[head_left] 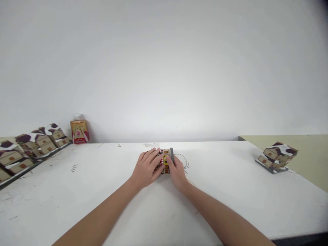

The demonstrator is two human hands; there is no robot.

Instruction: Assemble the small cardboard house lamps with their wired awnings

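A small model house point(166, 171) with colourful printed walls and a dark grey base lies tipped on the white table, its base facing right. My left hand point(147, 169) presses on it from the left, fingers laid across the printed side. On the right, my right hand point(178, 172) grips the base end, with the thumb on the printed face and the other fingers mostly hidden behind. Thin dark wires point(186, 160) trail out on the right, beyond my right hand. Much of the house is covered by my fingers.
Several finished-looking model houses with brown-and-white roofs point(42, 143) stand in a row at the left. A single model house point(277, 157) sits near the right edge of the white table point(225, 191). A bottle with a red-and-gold label point(79, 130) stands at the back left against the wall.
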